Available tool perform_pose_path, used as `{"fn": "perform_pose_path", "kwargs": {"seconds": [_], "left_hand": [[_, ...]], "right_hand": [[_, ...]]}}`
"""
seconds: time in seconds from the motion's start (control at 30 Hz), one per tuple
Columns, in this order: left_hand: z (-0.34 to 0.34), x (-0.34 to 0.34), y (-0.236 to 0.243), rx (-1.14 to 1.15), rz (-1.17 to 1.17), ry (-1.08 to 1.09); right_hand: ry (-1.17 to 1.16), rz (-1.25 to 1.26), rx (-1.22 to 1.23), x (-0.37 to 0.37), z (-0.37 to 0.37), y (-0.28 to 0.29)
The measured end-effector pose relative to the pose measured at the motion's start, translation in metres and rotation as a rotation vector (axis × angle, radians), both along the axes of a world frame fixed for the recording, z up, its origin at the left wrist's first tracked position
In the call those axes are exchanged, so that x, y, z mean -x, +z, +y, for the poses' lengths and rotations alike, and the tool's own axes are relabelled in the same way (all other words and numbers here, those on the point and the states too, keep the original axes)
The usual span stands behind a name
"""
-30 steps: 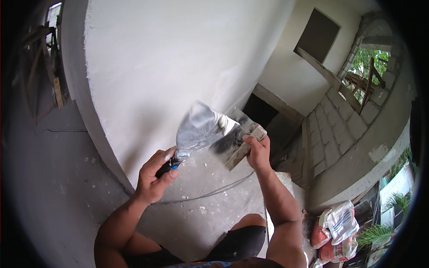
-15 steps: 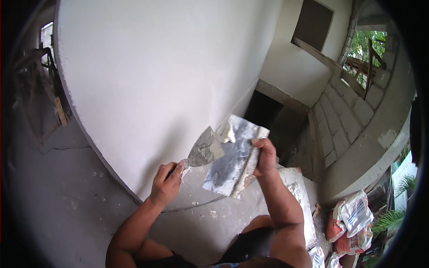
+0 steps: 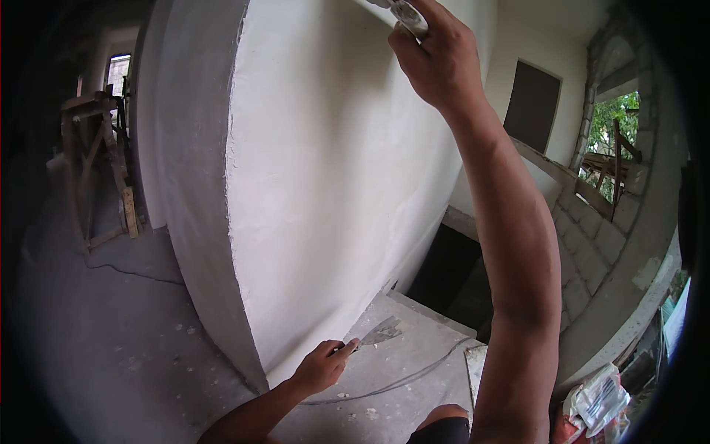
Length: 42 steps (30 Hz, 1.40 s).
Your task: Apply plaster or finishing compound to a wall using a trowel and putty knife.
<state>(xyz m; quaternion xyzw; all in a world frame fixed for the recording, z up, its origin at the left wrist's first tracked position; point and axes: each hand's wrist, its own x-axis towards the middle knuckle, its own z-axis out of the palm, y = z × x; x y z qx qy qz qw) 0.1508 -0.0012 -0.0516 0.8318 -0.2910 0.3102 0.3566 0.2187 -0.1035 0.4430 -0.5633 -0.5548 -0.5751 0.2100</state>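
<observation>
My left hand [image 3: 323, 368] is low at the foot of the white wall [image 3: 318, 200], closed round the handle of a putty knife. The putty knife [image 3: 381, 332] has a grey, smeared blade pointing right, above the floor. High up, my right hand [image 3: 447, 63] is closed on the pale, coated grip of a plastering blade [image 3: 409, 16], seen nearly edge-on against the upper wall. Most of this blade is cut off by the top of the view. A dark shadow falls on the wall to the left of it.
The wall's rough corner edge [image 3: 233, 170] runs down on the left. A wooden trestle [image 3: 92, 163] stands beyond it. A cable [image 3: 414, 376] crosses the spotted floor. At right are a dark opening [image 3: 444, 266], a block wall [image 3: 592, 237] and several sacks [image 3: 592, 407].
My right hand has lifted the plastering blade from in front of me to high on the wall. The left hand and putty knife have moved down and slightly right. The view has shifted.
</observation>
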Motion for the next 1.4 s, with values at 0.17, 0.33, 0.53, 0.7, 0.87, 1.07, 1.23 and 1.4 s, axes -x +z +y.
{"fn": "perform_pose_path", "kwargs": {"seconds": [0.17,0.33,0.53,0.7,0.87,1.07,1.23,1.4], "left_hand": [[0.004,0.006,0.001,0.051,0.049,-0.035],[0.000,0.014,0.008,0.080,0.045,-0.060],[-0.002,0.022,0.016,0.030,0.020,-0.074],[-0.013,0.024,0.011,-0.075,0.093,-0.053],[-0.025,0.019,0.005,-0.088,0.077,-0.100],[-0.016,0.020,-0.002,-0.075,0.098,-0.097],[-0.012,0.027,0.002,-0.061,0.207,-0.084],[-0.012,0.029,0.006,-0.020,0.185,-0.070]], "right_hand": [[-0.090,-0.036,0.040,-0.007,0.017,0.001],[-0.113,0.168,0.099,-0.004,0.005,-0.061],[-0.176,0.097,0.297,-0.005,0.001,-0.198],[-0.048,0.102,0.322,0.011,-0.016,-0.195],[-0.096,-0.020,0.052,0.029,0.005,-0.063],[-0.173,0.235,0.156,0.060,0.034,-0.021],[-0.097,-0.049,0.076,0.023,0.040,-0.118],[-0.159,0.107,0.327,0.034,0.020,-0.223]]}}
